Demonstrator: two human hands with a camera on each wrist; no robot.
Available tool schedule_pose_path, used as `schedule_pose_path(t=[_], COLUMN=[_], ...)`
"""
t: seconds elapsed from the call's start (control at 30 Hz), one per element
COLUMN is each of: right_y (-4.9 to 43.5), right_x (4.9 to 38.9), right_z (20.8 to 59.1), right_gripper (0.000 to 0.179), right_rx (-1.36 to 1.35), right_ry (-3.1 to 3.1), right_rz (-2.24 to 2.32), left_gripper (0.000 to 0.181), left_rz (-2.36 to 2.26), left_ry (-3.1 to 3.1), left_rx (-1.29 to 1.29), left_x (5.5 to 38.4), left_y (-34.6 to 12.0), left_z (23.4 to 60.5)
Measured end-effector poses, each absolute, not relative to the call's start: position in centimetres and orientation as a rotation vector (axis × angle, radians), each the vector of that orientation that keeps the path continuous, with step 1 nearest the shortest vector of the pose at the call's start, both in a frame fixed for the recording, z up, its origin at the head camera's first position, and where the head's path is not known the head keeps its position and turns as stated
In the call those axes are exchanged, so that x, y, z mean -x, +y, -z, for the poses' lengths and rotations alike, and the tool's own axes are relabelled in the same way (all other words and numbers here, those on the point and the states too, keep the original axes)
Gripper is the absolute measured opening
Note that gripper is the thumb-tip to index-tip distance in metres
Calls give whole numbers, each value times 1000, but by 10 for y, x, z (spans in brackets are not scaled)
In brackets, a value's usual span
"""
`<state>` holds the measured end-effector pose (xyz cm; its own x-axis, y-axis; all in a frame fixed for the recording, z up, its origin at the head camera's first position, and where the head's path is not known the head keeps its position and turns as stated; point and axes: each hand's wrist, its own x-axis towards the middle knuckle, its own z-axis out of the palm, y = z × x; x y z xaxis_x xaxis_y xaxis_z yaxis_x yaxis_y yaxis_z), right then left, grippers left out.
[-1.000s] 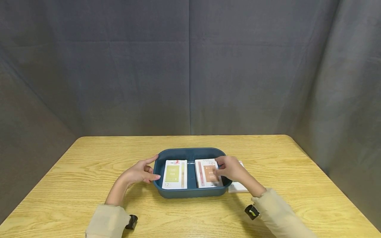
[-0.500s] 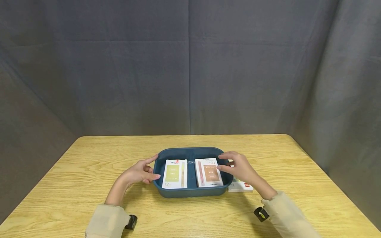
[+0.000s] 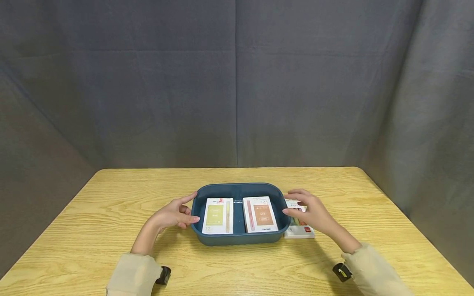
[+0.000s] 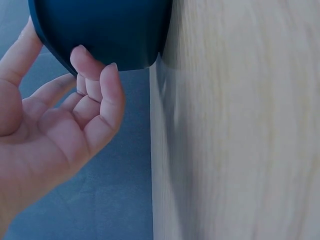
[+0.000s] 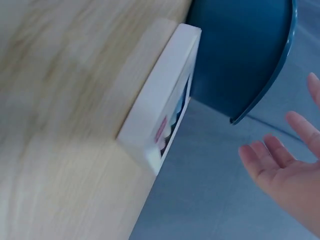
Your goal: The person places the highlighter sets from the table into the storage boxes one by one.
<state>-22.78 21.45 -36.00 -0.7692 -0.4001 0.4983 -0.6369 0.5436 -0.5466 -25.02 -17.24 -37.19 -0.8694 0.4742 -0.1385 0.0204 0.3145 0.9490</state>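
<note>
A dark blue two-compartment tray [image 3: 242,239] sits on the wooden table. One white box with a yellow-green panel [image 3: 216,216] lies in its left compartment; another with a brown panel [image 3: 263,215] lies in the right. At the tray's left end my left hand [image 3: 170,214] grips the rim, with fingers curled against the outer wall [image 4: 110,32] in the left wrist view. My right hand [image 3: 312,211] holds nothing, fingers spread just off the tray's right end. Below it a flat white box with a printed front [image 3: 299,232] lies on the table, partly hidden by the hand.
The wooden table [image 3: 237,271] reaches back to a grey curtain [image 3: 237,102] that also hangs along both sides. In the right wrist view the white box's long side [image 5: 155,90] stands close against the tray's end.
My right hand has let go of the brown-panelled box, leaving it in the right compartment, and moved right, out over the white box on the table. My left hand has stayed put.
</note>
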Motion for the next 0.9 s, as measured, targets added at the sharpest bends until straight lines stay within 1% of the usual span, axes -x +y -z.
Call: schedule_pose_path(t=[0.17, 0.37, 0.67, 0.9], right_y=[226, 238, 246, 253], right_x=[225, 224, 223, 222], right_z=[362, 365, 368, 368], right_gripper=[34, 36, 40, 53], right_rx=[-820, -703, -637, -508], right_ry=[-2497, -2573, -2618, -2763], right_rz=[-1084, -1215, -1291, -1229], left_gripper=[87, 86, 87, 85], left_rz=[-1585, -1592, -1597, -1597], left_ry=[2178, 2169, 2161, 2171], left_rx=[-438, -436, -437, -446], left_x=[250, 249, 249, 249], left_y=[-172, -172, -173, -172], left_z=[371, 371, 371, 371])
